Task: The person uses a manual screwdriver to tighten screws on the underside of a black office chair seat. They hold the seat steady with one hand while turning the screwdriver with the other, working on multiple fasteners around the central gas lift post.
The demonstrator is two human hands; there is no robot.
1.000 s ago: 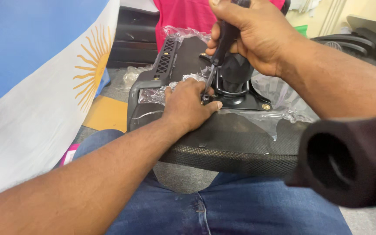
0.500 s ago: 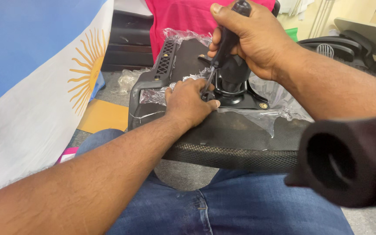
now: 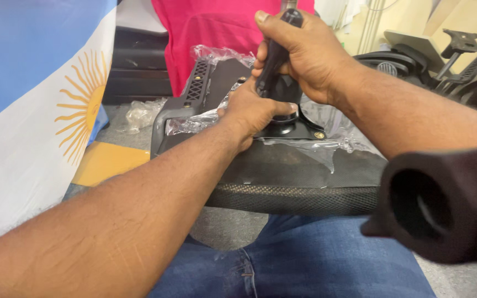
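Observation:
An upturned black office chair seat rests across my lap, with clear plastic wrap still on it. A black metal mounting plate is fixed at its middle. My right hand grips the black handle of a screwdriver held upright over the plate. My left hand presses on the seat at the base of the tool, fingers curled round its shaft. The tip is hidden by my left hand.
A light blue and white flag with a yellow sun hangs at the left. A pink cloth lies behind the seat. A black foam tube juts in at the lower right. Other black chair parts lie at the back right.
The view shifted slightly. My right hand still holds the screwdriver upright, its grip turned a little; my left hand stays at the tool's base.

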